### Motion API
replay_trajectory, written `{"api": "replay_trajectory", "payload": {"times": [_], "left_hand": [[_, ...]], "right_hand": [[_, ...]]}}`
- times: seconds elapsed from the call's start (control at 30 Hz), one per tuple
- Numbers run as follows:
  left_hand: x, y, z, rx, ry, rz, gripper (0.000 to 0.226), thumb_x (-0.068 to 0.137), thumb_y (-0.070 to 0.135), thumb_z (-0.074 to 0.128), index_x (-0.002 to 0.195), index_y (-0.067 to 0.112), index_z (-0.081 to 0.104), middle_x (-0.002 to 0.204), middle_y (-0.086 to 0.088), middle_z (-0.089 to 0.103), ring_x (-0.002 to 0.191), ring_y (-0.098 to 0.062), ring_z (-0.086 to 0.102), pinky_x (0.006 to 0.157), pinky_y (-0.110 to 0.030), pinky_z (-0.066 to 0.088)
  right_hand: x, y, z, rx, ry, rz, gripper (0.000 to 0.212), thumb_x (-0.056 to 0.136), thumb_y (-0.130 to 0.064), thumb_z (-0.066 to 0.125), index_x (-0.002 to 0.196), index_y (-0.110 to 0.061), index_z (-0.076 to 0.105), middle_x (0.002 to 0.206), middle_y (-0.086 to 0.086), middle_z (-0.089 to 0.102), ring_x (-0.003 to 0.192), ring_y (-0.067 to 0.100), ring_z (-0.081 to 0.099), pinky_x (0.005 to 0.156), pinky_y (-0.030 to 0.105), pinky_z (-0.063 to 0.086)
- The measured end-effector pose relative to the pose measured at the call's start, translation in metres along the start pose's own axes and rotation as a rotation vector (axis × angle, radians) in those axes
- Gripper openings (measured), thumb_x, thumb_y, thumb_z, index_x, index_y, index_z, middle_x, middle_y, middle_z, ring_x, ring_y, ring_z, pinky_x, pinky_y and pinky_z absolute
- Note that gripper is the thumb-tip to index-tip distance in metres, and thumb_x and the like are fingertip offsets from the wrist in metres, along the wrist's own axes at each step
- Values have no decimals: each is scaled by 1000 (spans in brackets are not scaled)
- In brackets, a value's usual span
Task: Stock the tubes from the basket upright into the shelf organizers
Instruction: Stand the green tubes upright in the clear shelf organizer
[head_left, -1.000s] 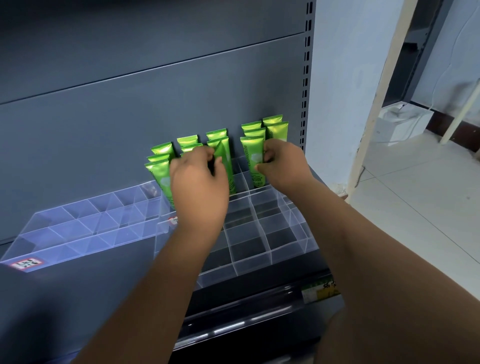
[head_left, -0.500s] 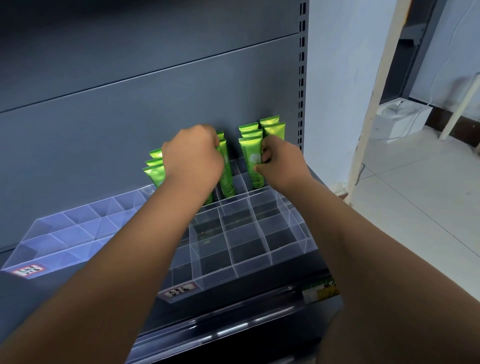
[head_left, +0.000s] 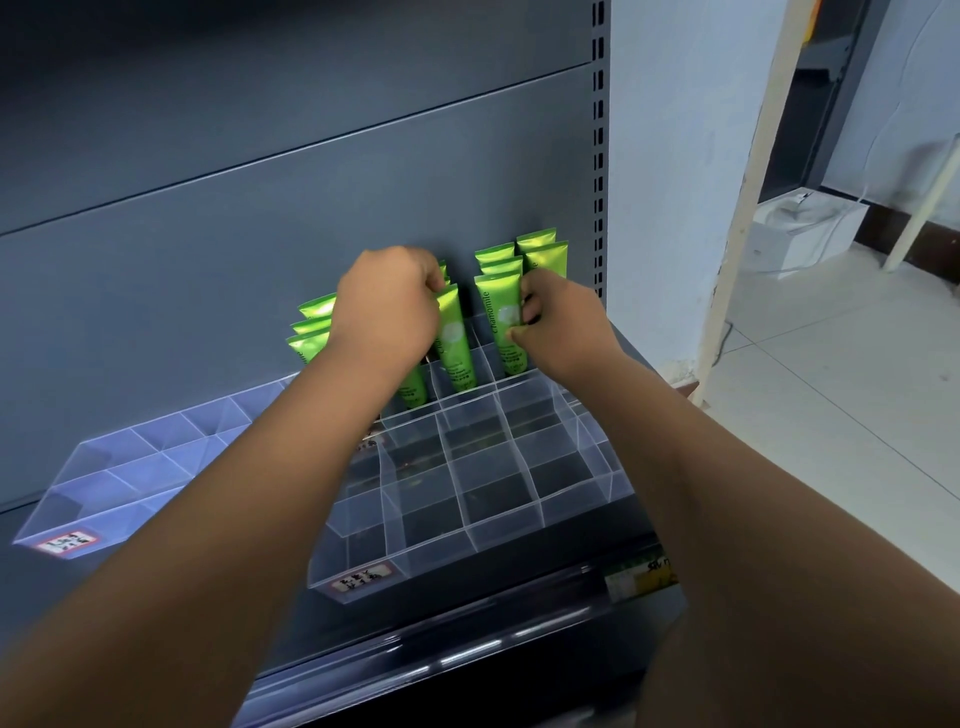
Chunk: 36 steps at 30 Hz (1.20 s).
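Looking down from my head camera, both my arms reach forward to the back rows of the clear shelf organizer (head_left: 483, 499) that sits on the dark shelf (head_left: 467, 644). My left hand (head_left: 387, 306) is curled into a closed fist over the middle group of green tubes; its fingertips pinch at the top edge of one tube (head_left: 454, 338) that stands upright in a rear compartment, though my knuckles hide how much of it I truly hold. My right hand (head_left: 558, 325) is closed on the side of another tube (head_left: 501, 322), the one with "Chamomile" printed down it, thumb and fingers pressed against its right edge while it stands upright in its cell. Behind that tube more green tubes (head_left: 543, 249) stand in rows against the grey back panel (head_left: 260, 218), and a further cluster (head_left: 311, 327) shows just left of my left wrist, tops angled slightly. The front rows of the organizer's compartments hold nothing I can see. A second clear organizer (head_left: 119, 478) lies to the left, just beside the first, with a small label (head_left: 65, 543) on its front edge; the first one carries a similar label (head_left: 361, 579). The basket is out of this view. To the right are a pale wall, tiled floor (head_left: 831, 374) and a white box (head_left: 808, 228).
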<state>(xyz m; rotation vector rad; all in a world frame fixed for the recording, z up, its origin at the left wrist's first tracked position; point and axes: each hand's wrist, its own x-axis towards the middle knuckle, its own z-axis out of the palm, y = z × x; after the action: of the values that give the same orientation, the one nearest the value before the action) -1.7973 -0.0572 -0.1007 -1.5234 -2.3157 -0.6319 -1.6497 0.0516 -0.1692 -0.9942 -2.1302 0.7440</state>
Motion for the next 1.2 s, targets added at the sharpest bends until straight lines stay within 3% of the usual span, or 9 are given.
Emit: {"api": "replay_trajectory", "payload": {"times": [0.7,1.03,1.2], "left_hand": [[-2,-8,5,-30,71,1,36,78,-5,51,95,15,75,95,-11,75,91,-36,66,76,-40,55],[-1,-10,10,-75,51,5,37,77,-5,49,92,19,73,93,-8,74,88,-34,67,75,-42,58],[-5,-7,8,-37,76,30,37,76,-6,55,103,12,73,101,-11,74,97,-36,65,80,-41,55]], "right_hand": [[0,-5,4,-43,9,-10,21,85,-12,66,101,-15,54,90,6,63,83,28,61,74,48,57],[0,-6,4,-49,18,15,17,87,-17,64,100,-18,53,89,4,62,82,27,59,68,39,53],[-5,-11,-2,-39,-2,29,22,85,-10,58,107,-13,55,94,7,63,85,28,59,72,39,53]]}}
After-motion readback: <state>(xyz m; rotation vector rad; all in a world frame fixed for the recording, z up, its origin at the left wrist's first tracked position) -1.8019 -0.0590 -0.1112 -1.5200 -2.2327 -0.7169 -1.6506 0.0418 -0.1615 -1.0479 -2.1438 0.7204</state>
